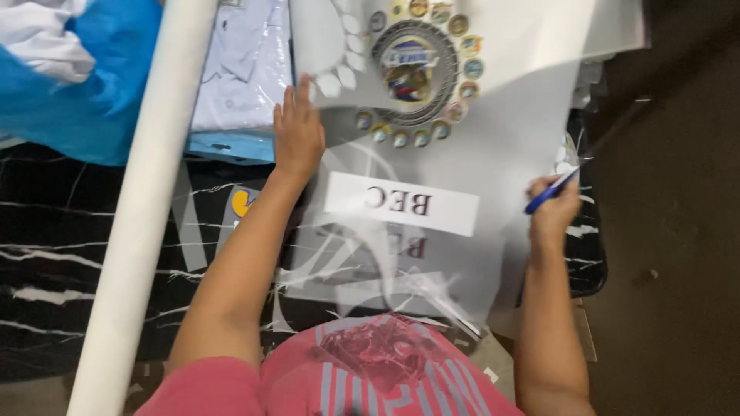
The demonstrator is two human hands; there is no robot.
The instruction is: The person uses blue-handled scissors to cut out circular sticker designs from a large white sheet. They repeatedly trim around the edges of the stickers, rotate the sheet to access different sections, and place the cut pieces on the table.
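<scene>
We look down on a black marble table [69,231] with white veins. Over it lies a large translucent film [509,154], which fills the middle and the upper right of the frame. The film carries a round printed emblem [416,69] with small coloured badges around it, at the top centre. Below the emblem, near the middle of the frame, a white label [401,202] with dark letters lies on the film.

Our left hand [297,131] rests flat on the film, left of the emblem, with the fingers spread apart and holding nothing. Our right hand [556,206] is at the right edge of the film, in the middle right of the frame. Its fingers are closed around a blue pen [549,192], which points up and to the right. We cannot tell if the pen tip touches the film.

A long white roll [142,208] crosses the left part of the frame, from the top to the bottom left. In the upper left corner we see a blue bag [85,100]. Beside it, just right of the roll, a folded pale shirt [243,62] lies in clear wrapping. At the bottom centre is our red shirt [370,377].
</scene>
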